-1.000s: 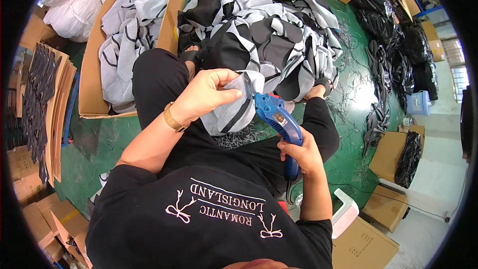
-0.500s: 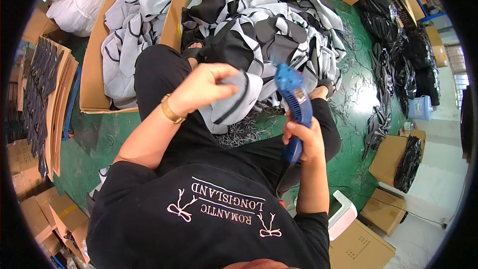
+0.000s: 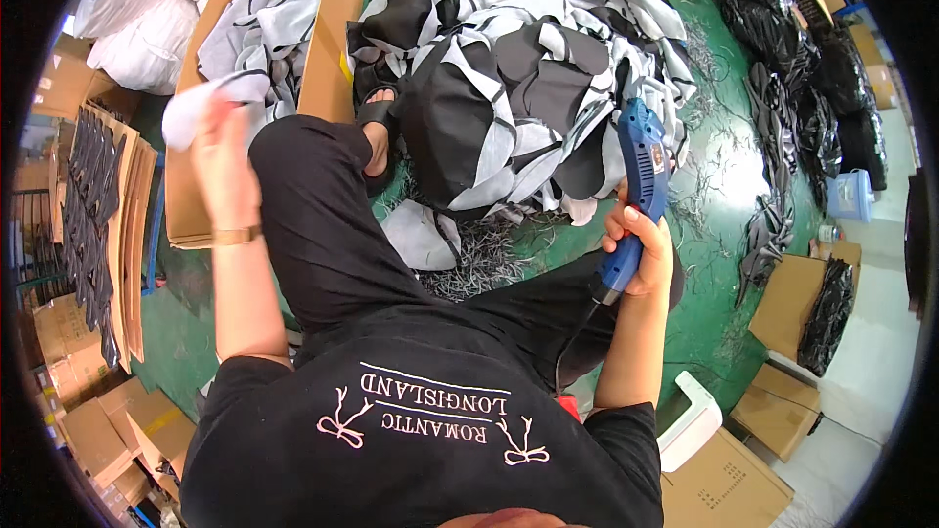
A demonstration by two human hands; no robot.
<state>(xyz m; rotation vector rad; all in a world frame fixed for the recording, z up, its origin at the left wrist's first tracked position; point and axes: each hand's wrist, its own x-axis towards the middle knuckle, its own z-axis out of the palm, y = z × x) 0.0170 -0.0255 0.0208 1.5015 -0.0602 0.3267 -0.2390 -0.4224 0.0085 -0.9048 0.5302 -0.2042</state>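
My left hand [image 3: 225, 171] is raised over the near left edge of the open cardboard box [image 3: 326, 59], blurred by motion. Between its fingers is a light grey and white fabric piece [image 3: 188, 115] with dark edging. Several similar grey pieces [image 3: 259, 34] fill the box. My right hand [image 3: 641, 244] is wrapped round the handle of a blue corded electric hand tool [image 3: 643, 161] with vent slots. The tool points away from me, its tip in front of the large heap of black, grey and white fabric pieces [image 3: 562, 83]; the tip itself is hard to make out.
A single grey fabric piece [image 3: 421, 237] lies between my legs, beside thin dark trimmings [image 3: 479, 259] on the green floor. White sacks [image 3: 147, 39] stand at far left, stacked cardboard sheets [image 3: 127, 235] nearer. Black plastic bags [image 3: 782, 68] and a blue bucket [image 3: 849, 196] are at right.
My left hand has carried the fabric piece from in front of me leftward to the box. My right hand has moved right with the tool, away from the piece.
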